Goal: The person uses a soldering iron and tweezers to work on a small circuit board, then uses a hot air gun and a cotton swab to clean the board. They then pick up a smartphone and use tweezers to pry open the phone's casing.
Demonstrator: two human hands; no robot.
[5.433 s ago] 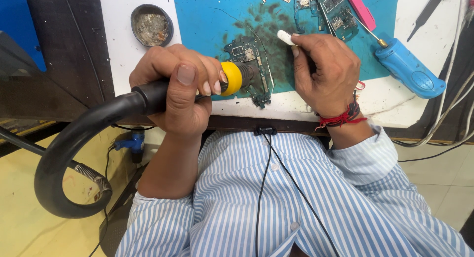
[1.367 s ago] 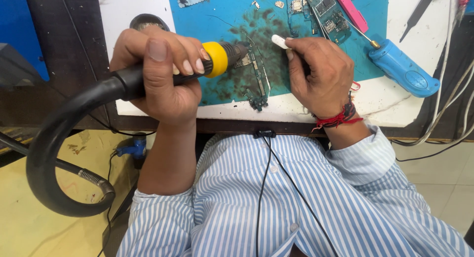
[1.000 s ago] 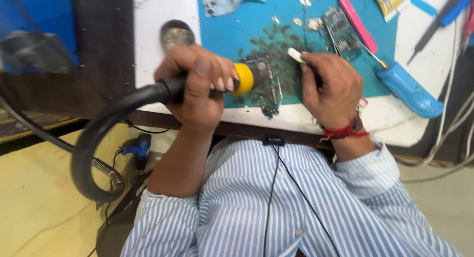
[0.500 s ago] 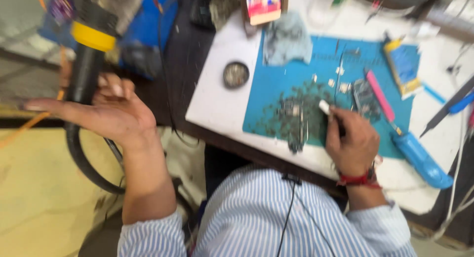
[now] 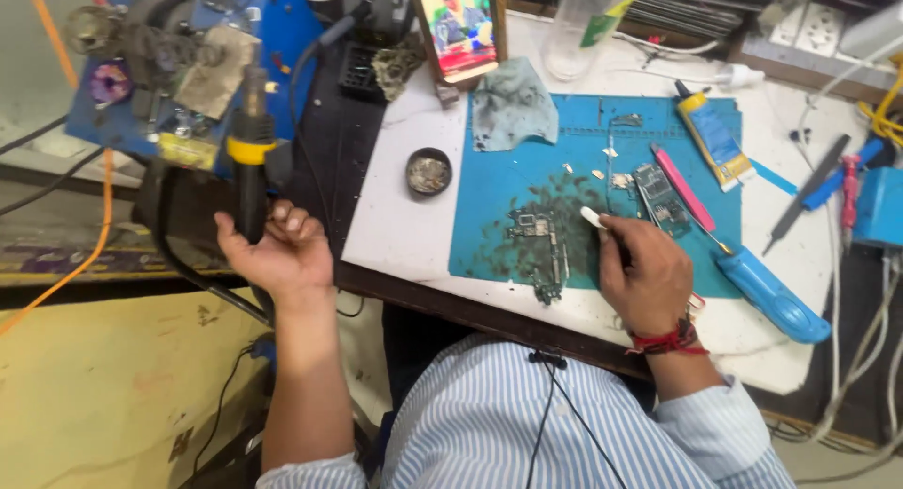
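Observation:
My left hand is out to the left of the bench, its thumb and fingers loosely around the lower end of a black hot-air gun with a yellow ring. The gun stands upright against a blue station, and its black hose loops down below. My right hand rests on the blue work mat and pinches a thin tool with a white tip. Just left of that tip, amid dark debris, lies a small circuit board.
A second circuit board, a pink tool, a glue tube and a blue-handled screwdriver lie right of my hand. A round tin and a grey cloth sit further back. Cables hang at the right edge.
My left hand has swung the hot-air gun away from the board, out to the left, and stood it upright at the blue station. My right hand has stayed on the mat with its tool.

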